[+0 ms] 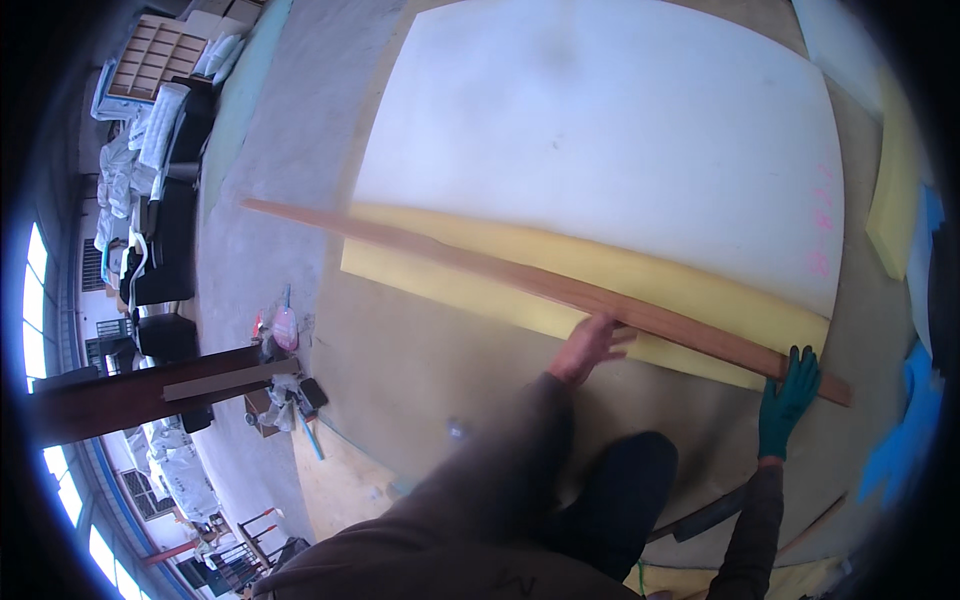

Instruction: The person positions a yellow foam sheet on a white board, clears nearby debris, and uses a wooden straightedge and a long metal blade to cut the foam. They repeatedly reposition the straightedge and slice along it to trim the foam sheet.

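In the head view, a long reddish-brown wooden plank (470, 262) runs aslant over a yellow sheet (440, 288), which shows as a strip along both the plank's far and near sides. The plank's left end reaches past the sheet's left edge; its right end sticks out past the sheet too.

The left hand (592, 347), bare and somewhat blurred, is at the plank's near edge, right of its middle. Its grip is open, fingers loosely spread; whether they touch the wood cannot be told. The right hand (790, 400), in a green glove, lays its fingers across the plank close to the right end; whether that grip closes around the wood or only presses on it is unclear.

Beyond the plank's far side spreads a large white sheet (600, 130), with pink marks toward the plank's right end. On the near side are a tan surface (400, 370) and the person's bent knee (640, 480). Blue material (905, 430) lies past the plank's right end.
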`<state>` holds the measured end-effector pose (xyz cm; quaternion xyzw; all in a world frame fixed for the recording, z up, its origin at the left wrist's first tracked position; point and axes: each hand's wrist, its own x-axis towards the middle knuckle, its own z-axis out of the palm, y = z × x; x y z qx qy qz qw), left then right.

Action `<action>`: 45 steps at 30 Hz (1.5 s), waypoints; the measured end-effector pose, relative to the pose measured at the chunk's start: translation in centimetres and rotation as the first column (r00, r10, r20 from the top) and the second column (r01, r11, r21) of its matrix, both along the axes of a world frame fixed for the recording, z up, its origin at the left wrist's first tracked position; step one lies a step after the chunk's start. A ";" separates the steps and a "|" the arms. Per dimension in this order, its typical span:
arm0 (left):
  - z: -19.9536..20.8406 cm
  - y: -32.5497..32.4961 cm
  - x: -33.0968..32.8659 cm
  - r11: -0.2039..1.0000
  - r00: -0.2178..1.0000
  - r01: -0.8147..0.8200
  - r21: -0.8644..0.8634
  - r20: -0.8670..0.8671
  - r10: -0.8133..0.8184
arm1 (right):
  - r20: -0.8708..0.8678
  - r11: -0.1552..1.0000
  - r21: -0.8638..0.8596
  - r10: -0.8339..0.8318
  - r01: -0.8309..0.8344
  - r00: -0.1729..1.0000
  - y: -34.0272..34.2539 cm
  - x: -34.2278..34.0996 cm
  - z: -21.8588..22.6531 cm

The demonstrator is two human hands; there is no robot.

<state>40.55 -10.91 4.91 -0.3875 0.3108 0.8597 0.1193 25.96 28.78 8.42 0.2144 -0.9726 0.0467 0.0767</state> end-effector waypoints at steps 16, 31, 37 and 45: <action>-9.6 -30.8 10.7 0.309 0.967 0.139 -0.941 0.197 0.162 | 0.379 0.998 0.004 0.061 -0.067 0.923 4.4 -0.7 -2.7; 1.2 -24.9 8.4 0.711 0.896 -0.168 -0.683 0.195 0.399 | 0.201 0.998 0.001 -0.059 0.060 0.978 5.4 -2.3 -1.1; -4.0 -28.2 10.3 0.631 0.858 -0.225 -0.743 0.156 0.489 | 0.211 0.994 -0.109 0.001 0.023 0.978 5.2 -3.3 -2.6; -7.8 -34.9 5.7 0.397 0.910 0.085 -0.914 0.234 0.342 | 0.123 0.994 -0.105 0.013 0.000 0.992 6.2 -6.9 -4.6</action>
